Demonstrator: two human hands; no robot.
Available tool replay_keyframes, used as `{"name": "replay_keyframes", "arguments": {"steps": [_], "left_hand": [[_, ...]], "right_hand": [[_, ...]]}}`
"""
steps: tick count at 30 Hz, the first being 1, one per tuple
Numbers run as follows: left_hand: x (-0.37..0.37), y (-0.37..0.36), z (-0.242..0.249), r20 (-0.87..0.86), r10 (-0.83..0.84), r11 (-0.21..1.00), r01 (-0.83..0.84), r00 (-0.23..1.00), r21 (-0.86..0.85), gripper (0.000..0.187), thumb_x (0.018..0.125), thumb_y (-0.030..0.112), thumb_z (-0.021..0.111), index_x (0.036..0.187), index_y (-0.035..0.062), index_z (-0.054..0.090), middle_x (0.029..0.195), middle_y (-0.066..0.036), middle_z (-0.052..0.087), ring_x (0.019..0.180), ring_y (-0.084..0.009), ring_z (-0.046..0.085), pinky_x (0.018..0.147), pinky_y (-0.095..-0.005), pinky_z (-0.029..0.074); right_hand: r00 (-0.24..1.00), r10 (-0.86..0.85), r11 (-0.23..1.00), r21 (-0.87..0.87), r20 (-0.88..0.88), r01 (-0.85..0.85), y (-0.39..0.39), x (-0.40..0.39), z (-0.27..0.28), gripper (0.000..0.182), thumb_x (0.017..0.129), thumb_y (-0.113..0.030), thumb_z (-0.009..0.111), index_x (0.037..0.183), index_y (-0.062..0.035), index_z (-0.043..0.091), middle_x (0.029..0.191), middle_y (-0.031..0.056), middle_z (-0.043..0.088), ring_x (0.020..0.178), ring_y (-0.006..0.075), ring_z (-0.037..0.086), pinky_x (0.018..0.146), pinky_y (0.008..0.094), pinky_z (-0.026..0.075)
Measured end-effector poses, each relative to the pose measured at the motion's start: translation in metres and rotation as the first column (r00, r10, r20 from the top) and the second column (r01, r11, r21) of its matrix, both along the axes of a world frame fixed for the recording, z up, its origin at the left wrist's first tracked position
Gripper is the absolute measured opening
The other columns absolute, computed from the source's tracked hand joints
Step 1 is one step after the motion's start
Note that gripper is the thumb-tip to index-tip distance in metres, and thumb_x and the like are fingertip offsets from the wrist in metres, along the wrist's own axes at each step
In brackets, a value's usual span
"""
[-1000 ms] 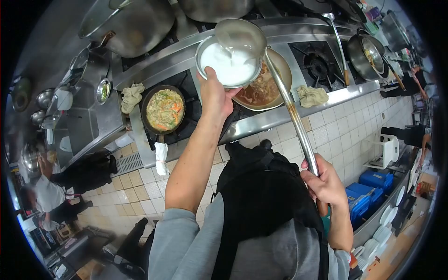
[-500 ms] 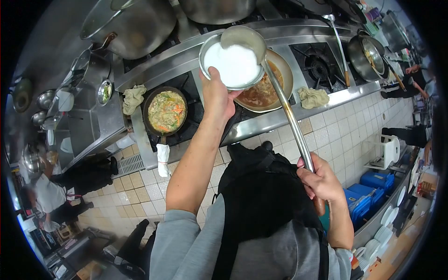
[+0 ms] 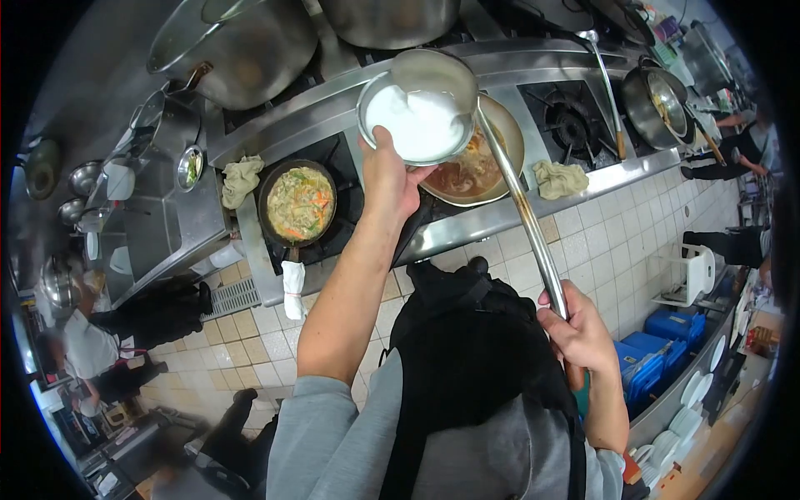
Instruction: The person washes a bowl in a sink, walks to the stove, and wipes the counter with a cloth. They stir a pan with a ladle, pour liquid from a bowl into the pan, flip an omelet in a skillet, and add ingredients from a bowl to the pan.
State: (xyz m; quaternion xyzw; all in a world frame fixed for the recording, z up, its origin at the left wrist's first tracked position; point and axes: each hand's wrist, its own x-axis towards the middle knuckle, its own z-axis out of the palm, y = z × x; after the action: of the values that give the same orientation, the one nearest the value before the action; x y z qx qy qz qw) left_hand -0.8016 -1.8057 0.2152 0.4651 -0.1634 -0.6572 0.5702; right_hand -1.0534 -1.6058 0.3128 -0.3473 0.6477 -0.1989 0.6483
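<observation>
Inspector: Head view, clock centred on the frame. Report both hands.

Clerk: Left hand (image 3: 390,179) at 12 o'clock, supporting the metal bowl (image 3: 369,140) of white contents (image 3: 414,125). Thumb over the near rim, fingers beneath; their spacing cannot be told. Right hand (image 3: 581,327) at 4 o'clock, fingers curled around the ladle (image 3: 533,225), thumb against its handle.

Inspector: Changes since the earlier frame?

Clerk: Slight ones. The ladle's head now covers more of the white contents — then it sat towards the bowl's 1 o'clock side. The right hand has shifted slightly towards 4 o'clock. The left grip is unchanged.

Inspector: Surroundings?

Clerk: Pan of brown liquid (image 3: 457,182) at 1 o'clock, partly behind the metal bowl. Pan of vegetables (image 3: 298,202) at 10 o'clock, on the stove (image 3: 442,230) — handle wrapped in white cloth (image 3: 293,292). Crumpled towel (image 3: 560,177) at 2 o'clock, on the stove's edge.
</observation>
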Motion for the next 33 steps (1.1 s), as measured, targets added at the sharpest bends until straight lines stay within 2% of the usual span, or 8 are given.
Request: {"name": "replay_keyframes", "arguments": {"steps": [2,5,15,18,21,23,28,33], "left_hand": [[-0.001,0.001,0.002,-0.005,0.022,0.999,-0.022,1.000,-0.023,0.049,0.112,0.037,0.027,0.156,0.0260,0.010,0.151,-0.017,0.038,0.126,-0.0389,0.056,0.093,-0.0605,0.054],[0.000,0.000,0.005,0.005,0.031,0.999,-0.030,1.000,-0.029,0.048,0.112,0.037,0.027,0.156,0.0254,0.010,0.151,-0.017,0.038,0.126,-0.0384,0.056,0.092,-0.0593,0.055],[0.007,0.000,-0.002,0.031,0.039,0.999,-0.038,0.999,-0.034,0.048,0.111,0.037,0.030,0.154,0.0223,0.015,0.147,-0.018,0.042,0.123,-0.0372,0.059,0.090,-0.0581,0.055],[0.012,-0.001,-0.008,0.036,0.038,0.998,-0.036,0.999,-0.048,0.046,0.111,0.037,0.030,0.153,0.0196,0.018,0.146,-0.018,0.043,0.121,-0.0369,0.061,0.087,-0.0569,0.058],[0.016,0.003,-0.004,0.064,0.033,0.998,-0.030,0.997,-0.048,0.046,0.111,0.037,0.029,0.151,0.0171,0.020,0.145,-0.018,0.045,0.118,-0.0370,0.062,0.086,-0.0573,0.060],[0.020,0.005,0.000,0.129,0.041,0.999,-0.041,0.991,0.002,0.045,0.112,0.036,0.026,0.151,0.0150,0.022,0.147,-0.019,0.044,0.123,-0.0388,0.060,0.094,-0.0628,0.056],[0.035,0.003,-0.005,0.169,0.028,0.999,-0.033,0.985,0.027,0.047,0.112,0.037,0.026,0.151,0.0128,0.025,0.145,-0.020,0.048,0.123,-0.0381,0.060,0.093,-0.0607,0.058],[0.052,-0.001,-0.012,0.269,0.008,0.999,-0.016,0.963,0.028,0.049,0.111,0.037,0.028,0.150,0.0071,0.029,0.141,-0.020,0.052,0.116,-0.0355,0.065,0.086,-0.0544,0.063]], "right_hand": [[0.947,0.102,0.946,-0.264,-0.305,-0.187,0.004,-0.006,-0.012,0.014,0.094,-0.009,0.064,0.103,-0.0023,0.056,0.068,0.0050,0.056,0.057,0.0165,0.057,0.056,0.0309,0.046],[0.890,0.054,0.923,-0.318,-0.454,-0.218,-0.004,0.000,-0.003,0.017,0.092,-0.012,0.066,0.103,-0.0014,0.058,0.070,0.0094,0.057,0.065,0.0183,0.060,0.063,0.0339,0.047],[0.945,0.131,0.951,-0.230,-0.301,-0.205,0.002,-0.005,-0.017,0.020,0.092,-0.014,0.068,0.105,-0.0019,0.059,0.072,0.0066,0.055,0.064,0.0166,0.056,0.063,0.0323,0.046],[0.946,0.080,0.925,-0.329,-0.315,-0.188,0.004,-0.005,-0.019,0.018,0.093,-0.012,0.067,0.105,-0.0029,0.058,0.072,0.0021,0.053,0.059,0.0125,0.052,0.057,0.0297,0.043],[0.993,-0.004,0.980,-0.198,-0.118,-0.019,-0.001,-0.006,-0.012,0.015,0.094,-0.009,0.065,0.107,-0.0041,0.057,0.071,-0.0001,0.052,0.051,0.0092,0.049,0.048,0.0272,0.040],[0.995,-0.089,0.985,-0.146,0.043,0.094,-0.005,-0.011,-0.018,0.014,0.095,-0.007,0.061,0.107,-0.0035,0.055,0.070,-0.0005,0.052,0.045,0.0080,0.048,0.040,0.0265,0.038],[0.988,-0.155,0.982,-0.113,-0.013,0.153,-0.021,-0.024,-0.048,0.015,0.094,-0.007,0.060,0.106,0.0008,0.053,0.066,0.0005,0.051,0.043,0.0101,0.048,0.040,0.0276,0.040],[0.979,-0.045,0.986,-0.169,-0.200,0.010,-0.033,-0.035,-0.103,0.016,0.095,-0.011,0.058,0.105,0.0018,0.055,0.067,0.0023,0.053,0.044,0.0110,0.050,0.042,0.0286,0.042]]}}
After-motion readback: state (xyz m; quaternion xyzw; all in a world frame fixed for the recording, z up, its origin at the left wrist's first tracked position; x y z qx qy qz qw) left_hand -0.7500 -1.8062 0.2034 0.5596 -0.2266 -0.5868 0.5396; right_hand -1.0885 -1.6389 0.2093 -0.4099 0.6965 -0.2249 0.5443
